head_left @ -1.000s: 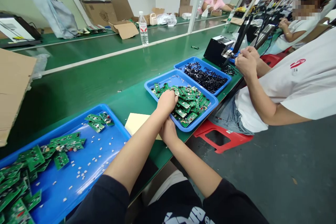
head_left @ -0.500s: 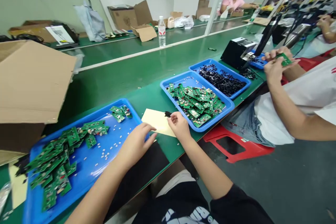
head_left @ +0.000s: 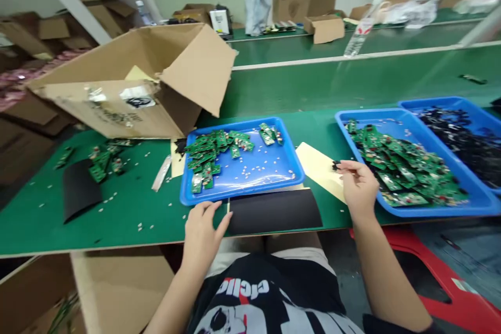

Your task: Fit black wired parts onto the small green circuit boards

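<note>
My right hand (head_left: 359, 190) pinches a small black part (head_left: 335, 165) over a pale yellow sheet (head_left: 319, 167). That sheet lies between two blue trays. My left hand (head_left: 203, 235) is open, thumb apart from the fingers, beside the left end of a black sheet (head_left: 274, 211). Its fingertips are close to the front rim of the left blue tray (head_left: 242, 186); whether they touch it I cannot tell. Green circuit boards (head_left: 211, 148) are heaped in that tray, with small white bits scattered around them. More circuit boards (head_left: 407, 167) fill the right blue tray (head_left: 430, 212).
A large open cardboard box (head_left: 117, 104) stands at the back left. Near it lie loose boards (head_left: 102, 164), a curved black sheet (head_left: 80, 188) and a clear strip (head_left: 161, 173). Black parts (head_left: 462, 130) fill a farther tray at right. A water bottle (head_left: 362, 31) stands behind.
The view has swung left, bringing the cardboard box and the table's left end into sight. My left hand has moved from near the yellow sheet to the left tray's front edge. My right hand keeps the black part.
</note>
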The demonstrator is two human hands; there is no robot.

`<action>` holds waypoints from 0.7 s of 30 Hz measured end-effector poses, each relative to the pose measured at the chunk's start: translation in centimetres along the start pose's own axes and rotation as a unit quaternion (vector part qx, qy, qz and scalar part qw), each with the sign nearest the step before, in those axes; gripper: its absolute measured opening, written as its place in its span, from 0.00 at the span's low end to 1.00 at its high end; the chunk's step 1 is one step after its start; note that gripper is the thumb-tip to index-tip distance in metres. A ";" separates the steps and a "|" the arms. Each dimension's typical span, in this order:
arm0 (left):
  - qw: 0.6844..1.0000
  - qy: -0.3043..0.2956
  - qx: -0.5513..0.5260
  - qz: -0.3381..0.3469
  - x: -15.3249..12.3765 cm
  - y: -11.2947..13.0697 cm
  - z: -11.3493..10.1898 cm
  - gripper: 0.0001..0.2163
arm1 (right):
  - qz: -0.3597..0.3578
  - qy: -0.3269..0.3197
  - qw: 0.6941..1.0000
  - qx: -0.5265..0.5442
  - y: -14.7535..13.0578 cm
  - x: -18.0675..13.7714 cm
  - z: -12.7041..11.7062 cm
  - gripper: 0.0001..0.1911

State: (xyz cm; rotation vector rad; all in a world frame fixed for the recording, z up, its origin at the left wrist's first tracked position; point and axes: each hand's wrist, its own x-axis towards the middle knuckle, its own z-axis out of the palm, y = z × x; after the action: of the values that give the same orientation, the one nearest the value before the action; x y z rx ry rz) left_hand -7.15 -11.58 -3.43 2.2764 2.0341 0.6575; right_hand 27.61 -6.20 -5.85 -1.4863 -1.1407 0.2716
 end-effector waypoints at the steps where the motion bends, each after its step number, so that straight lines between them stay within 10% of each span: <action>1: 1.000 -0.003 0.018 -0.012 -0.2 0.5 0.3 0.18 | -0.029 -0.019 0.999 -0.008 -0.9 -0.7 0.2 0.07; 9: 0.984 -0.083 -0.106 -0.119 -0.4 3.2 1.0 0.13 | -0.250 -0.314 0.915 0.033 -7.1 -9.1 5.4 0.13; 21: 0.796 -0.205 -0.514 -0.245 1.1 3.0 0.3 0.13 | -0.259 -0.371 0.891 0.023 -7.7 -9.9 7.4 0.16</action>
State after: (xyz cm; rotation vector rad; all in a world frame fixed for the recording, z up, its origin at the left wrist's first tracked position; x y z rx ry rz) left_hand -4.16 -10.96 -2.51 1.0784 1.3802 0.8246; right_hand 13.67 -10.31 -5.60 -0.9803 -2.0768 0.5098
